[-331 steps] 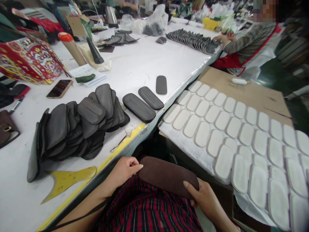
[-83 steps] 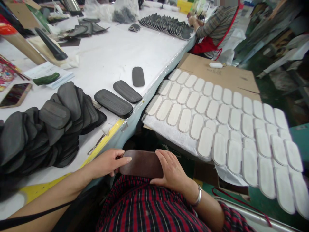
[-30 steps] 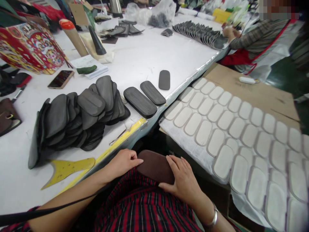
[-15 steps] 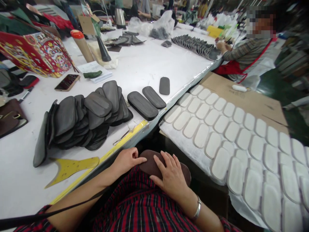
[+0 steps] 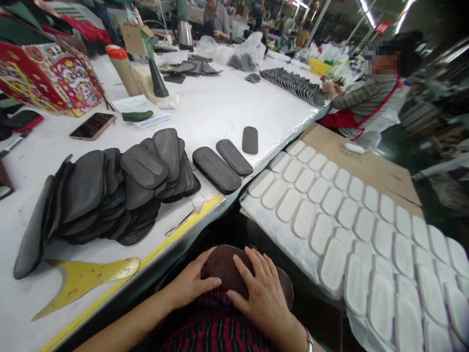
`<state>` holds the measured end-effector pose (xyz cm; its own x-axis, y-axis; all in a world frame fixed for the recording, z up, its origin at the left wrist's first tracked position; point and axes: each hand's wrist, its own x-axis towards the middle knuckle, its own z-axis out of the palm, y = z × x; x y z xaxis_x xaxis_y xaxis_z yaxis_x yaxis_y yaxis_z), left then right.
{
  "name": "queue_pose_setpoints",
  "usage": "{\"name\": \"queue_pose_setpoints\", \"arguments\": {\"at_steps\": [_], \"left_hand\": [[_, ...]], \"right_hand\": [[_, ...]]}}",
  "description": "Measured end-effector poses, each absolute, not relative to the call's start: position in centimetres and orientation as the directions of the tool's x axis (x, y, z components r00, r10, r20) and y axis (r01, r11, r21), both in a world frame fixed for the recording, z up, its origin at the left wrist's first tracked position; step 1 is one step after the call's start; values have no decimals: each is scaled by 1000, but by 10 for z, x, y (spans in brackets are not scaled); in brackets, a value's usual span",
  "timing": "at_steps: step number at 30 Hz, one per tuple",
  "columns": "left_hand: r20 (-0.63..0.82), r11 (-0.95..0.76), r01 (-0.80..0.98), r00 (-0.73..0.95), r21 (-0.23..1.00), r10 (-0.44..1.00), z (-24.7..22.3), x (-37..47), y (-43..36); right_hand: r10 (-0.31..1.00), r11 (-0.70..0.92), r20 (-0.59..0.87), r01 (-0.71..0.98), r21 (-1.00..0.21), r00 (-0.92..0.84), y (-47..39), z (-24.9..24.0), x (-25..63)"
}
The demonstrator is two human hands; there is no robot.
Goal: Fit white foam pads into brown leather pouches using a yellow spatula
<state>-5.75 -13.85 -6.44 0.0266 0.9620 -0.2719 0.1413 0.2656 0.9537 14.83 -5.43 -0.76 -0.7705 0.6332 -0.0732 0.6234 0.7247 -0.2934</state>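
Note:
A dark brown oval panel [image 5: 224, 266], leather-like, lies across my lap below the table edge. My left hand [image 5: 194, 283] grips its left end, thumb on top and the other fingers partly hidden at the far side. Flat on the panel's upper face rests my right hand [image 5: 262, 288], fingers stretched and slightly apart. On the white table, a heap of dark grey oval pieces [image 5: 144, 166] lies ahead to the left. A small stack of such pieces [image 5: 216, 170], a narrower piece [image 5: 234, 156] and a small rounded piece [image 5: 250, 140] are beside it.
To the right, a lower surface holds rows of white oval pieces [image 5: 331, 266]. A yellow curved template [image 5: 90, 281] lies by the yellow table edge. Farther back are a phone [image 5: 92, 126], a red box [image 5: 54, 78] and a bottle [image 5: 122, 71]. A seated co-worker [image 5: 370, 93] handles dark pieces.
My left hand has opened out from a curled pinch to a wider grip on the panel's end. My right hand stays on top. The view has tilted up slightly.

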Motion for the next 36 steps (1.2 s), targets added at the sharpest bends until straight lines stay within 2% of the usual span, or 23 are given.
{"name": "queue_pose_setpoints", "arguments": {"at_steps": [6,13,15,20,23,25,27,31,33,36], "left_hand": [[-309,307,71,19,949,951,-61,-56,-139],[-443,436,-203,13,877,896,-46,-50,-128],[-446,436,-166,-24,884,895,-47,-50,-127],[-451,464,80,-140,882,882,-55,-47,-133],[-436,458,153,-158,876,886,-61,-47,-133],[-430,451,196,-141,871,892,-64,-48,-130],[-438,451,223,-108,864,893,-65,-50,-126],[-488,493,167,-71,854,870,-59,-55,-123],[-509,511,71,-46,857,859,-55,-53,-123],[-501,495,-93,-59,864,864,-54,-45,-122]], "right_hand": [[650,708,-76,640,-299,-756,-55,-8,146],[641,724,-71,632,-274,-765,-57,-9,147],[600,761,-65,594,-261,-797,-59,-11,141],[417,860,-85,423,-285,-905,-66,-4,113],[389,869,-98,401,-289,-916,-62,5,121],[446,841,-119,461,-284,-887,-60,8,149],[574,761,-144,590,-271,-806,-62,3,191],[835,474,-162,837,-274,-526,-67,-29,261],[870,374,-195,864,-338,-453,-62,-45,271],[818,409,-191,783,-469,-542,-48,-41,260]]}}
